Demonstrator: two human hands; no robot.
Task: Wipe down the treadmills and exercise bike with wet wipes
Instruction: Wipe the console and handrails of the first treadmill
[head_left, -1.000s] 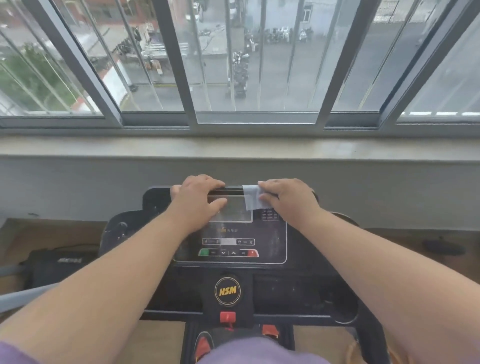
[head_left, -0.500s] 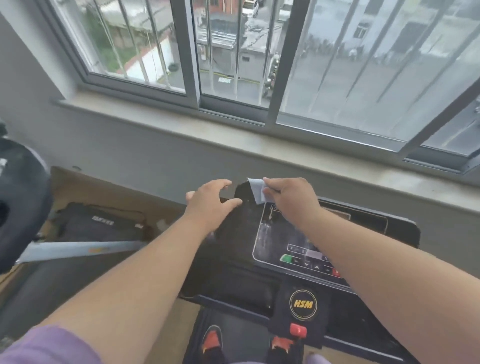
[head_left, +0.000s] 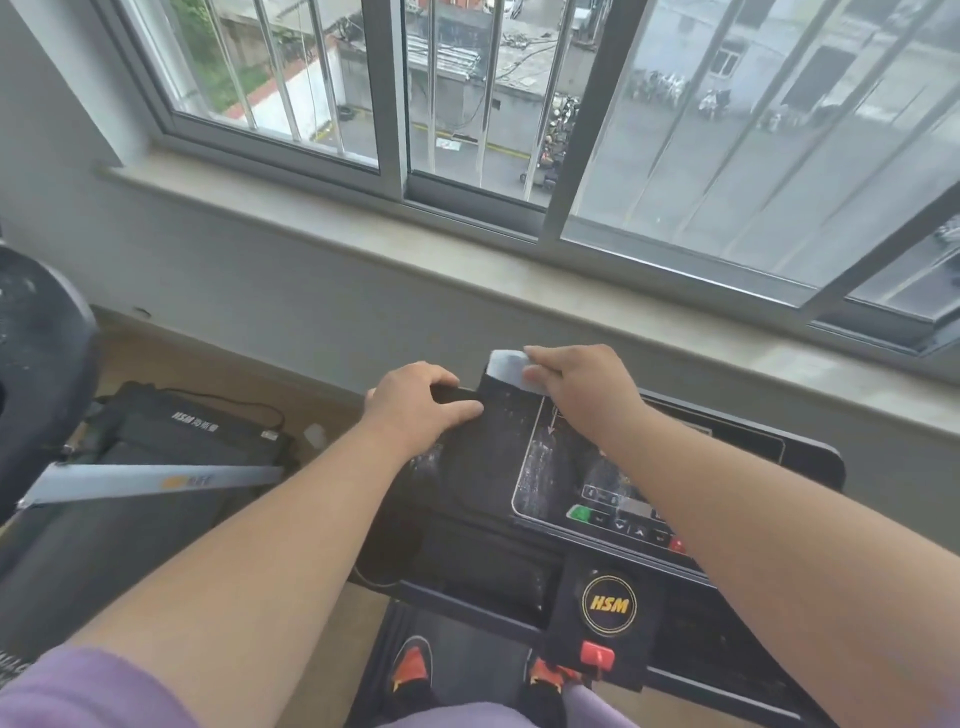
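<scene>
Treadmills fill the lower view, seen from above by a person standing on one. Far left of the fingers, a dark round part (head_left: 36, 364) of some machine cuts into the edge, and below it a second treadmill (head_left: 171, 436) lies on the wooden floor (head_left: 332, 644), its black motor cover marked HSM and a grey rail (head_left: 150, 480) running across it. A black cable (head_left: 244, 402) loops just behind that cover.

The left hand (head_left: 415, 410) rests on the upper left corner of the nearer treadmill's console (head_left: 483, 499), fingers curled over the far edge and thumb lying along the dusty black surface. Just right of it, the right hand (head_left: 582, 395) presses a pale wet wipe (head_left: 511, 371) against the console's top edge; its fingers lie fairly flat on the wipe, whose folded end sticks out beyond the fingertips toward the left hand. Whether the thumb pinches the wipe underneath cannot be told.

Nearer than the right hand's fingers sits the control panel (head_left: 550, 478), streaked with dust, with a green button (head_left: 579, 514) and a red button (head_left: 677, 545) on its lower row. Below that are a round HSM badge (head_left: 609, 604) and a red safety clip (head_left: 597, 654). The shallow recessed tray (head_left: 467, 566) at the console's left holds nothing visible. Orange-and-black shoes (head_left: 410, 670) stand on the belt. Beyond all fingers runs a grey windowsill (head_left: 363, 218) under barred sliding windows.
</scene>
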